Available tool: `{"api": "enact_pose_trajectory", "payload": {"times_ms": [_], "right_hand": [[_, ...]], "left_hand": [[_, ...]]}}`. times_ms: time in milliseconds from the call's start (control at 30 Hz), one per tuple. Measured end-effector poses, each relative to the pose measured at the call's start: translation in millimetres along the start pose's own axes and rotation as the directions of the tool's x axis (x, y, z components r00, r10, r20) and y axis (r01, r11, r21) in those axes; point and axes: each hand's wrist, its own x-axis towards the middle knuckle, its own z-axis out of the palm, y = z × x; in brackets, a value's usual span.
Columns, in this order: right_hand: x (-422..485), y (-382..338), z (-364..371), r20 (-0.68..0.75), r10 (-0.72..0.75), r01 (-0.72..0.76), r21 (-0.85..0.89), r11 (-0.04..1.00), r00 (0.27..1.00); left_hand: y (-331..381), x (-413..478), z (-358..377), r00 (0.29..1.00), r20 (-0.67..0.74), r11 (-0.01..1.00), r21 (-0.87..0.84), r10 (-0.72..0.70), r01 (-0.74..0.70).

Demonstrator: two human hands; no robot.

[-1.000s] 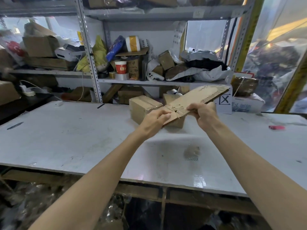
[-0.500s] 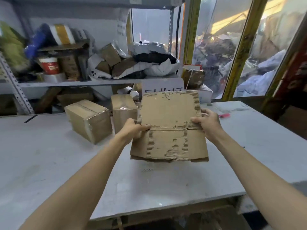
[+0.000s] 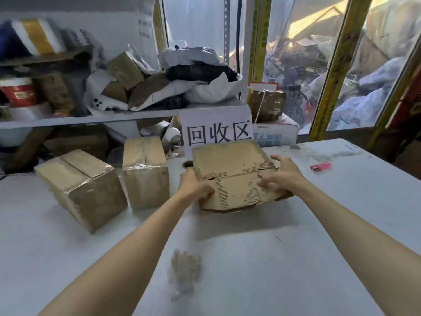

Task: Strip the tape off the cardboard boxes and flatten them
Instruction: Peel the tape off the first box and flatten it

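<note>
**Flattened box lowered toward the tabletop**

Half a second ago we held the flat cardboard [image 3: 232, 179] upright in the air; now it has tipped forward and come down low over the white tabletop [image 3: 250, 258], in front of the paper sign [image 3: 217, 131] at the back edge. We cannot tell whether its near edge touches the surface. Our left hand [image 3: 194, 187] is curled around its left edge, gripping it. Our right hand [image 3: 281, 176] lies over the right side with fingers spread and loose, palm down on the cardboard rather than clamped around it.

Two boxes still stand taped shut to the left: a tall one [image 3: 145, 172] just beside our left hand, and a wider one [image 3: 82, 188] farther left, turned at an angle. A pink lighter [image 3: 321, 166] lies well off to the right. A patch of brown scraps [image 3: 185, 267] sits on the near tabletop between our forearms.
</note>
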Motion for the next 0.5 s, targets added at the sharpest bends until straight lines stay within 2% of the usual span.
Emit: {"api": "enact_pose_trajectory", "payload": {"times_ms": [100, 167, 233, 300, 333, 400, 467, 500], "right_hand": [[18.0, 13.8, 24.7, -0.023, -0.027, 0.027, -0.014, 1.0, 0.999], [23.6, 28.0, 40.9, 0.037, -0.041, 0.043, -0.06, 0.997, 0.998], [24.6, 38.6, 52.8, 0.102, -0.018, 0.028, -0.105, 0.994, 0.995], [22.8, 38.0, 58.2, 0.09, 0.03, -0.005, -0.26, 0.965, 0.995], [19.9, 33.2, 60.3, 0.078, 0.041, -0.008, -0.38, 0.925, 0.996], [10.6, 15.4, 70.4, 0.119, 0.004, 0.071, -0.622, 0.779, 0.993], [-5.6, -11.7, 88.5, 0.214, -0.054, 0.202, -0.768, 0.608, 0.975], [-14.3, -24.2, 98.1, 0.249, -0.059, 0.24, -0.802, 0.547, 0.967]], "left_hand": [[-13.3, 24.7, 10.4, 1.0, -0.003, 0.984, 0.174, 0.031, -0.03], [-25.3, 35.0, 18.1, 0.999, 0.04, 0.925, 0.377, 0.035, -0.047], [-35.3, 37.2, 22.9, 0.998, 0.052, 0.876, 0.481, 0.026, -0.048], [-40.7, 35.1, 23.3, 0.998, 0.042, 0.843, 0.534, 0.039, -0.056], [-41.8, 32.4, 23.6, 0.997, 0.039, 0.827, 0.557, 0.063, -0.075], [-39.1, 24.0, 25.6, 0.989, 0.065, 0.777, 0.612, 0.132, -0.144], [-32.1, 11.6, 20.4, 0.979, 0.12, 0.742, 0.638, 0.164, -0.203], [-29.6, 5.8, 14.3, 0.979, 0.152, 0.757, 0.621, 0.14, -0.204]]}}
